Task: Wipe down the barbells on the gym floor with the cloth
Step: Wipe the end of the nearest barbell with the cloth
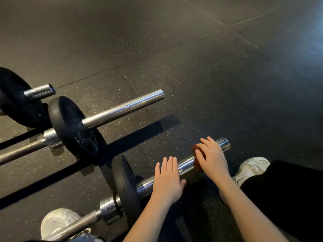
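Our right hand curls over a rust-brown cloth, holding it against the sleeve of the nearest chrome barbell, close to its free end. Our left hand lies flat on the same sleeve, fingers straight, holding nothing, just beside the black round weight plate. Beyond, a second chrome barbell and a third barbell lie roughly parallel on the black speckled rubber floor. We see one white shoe near each end of the nearest bar.
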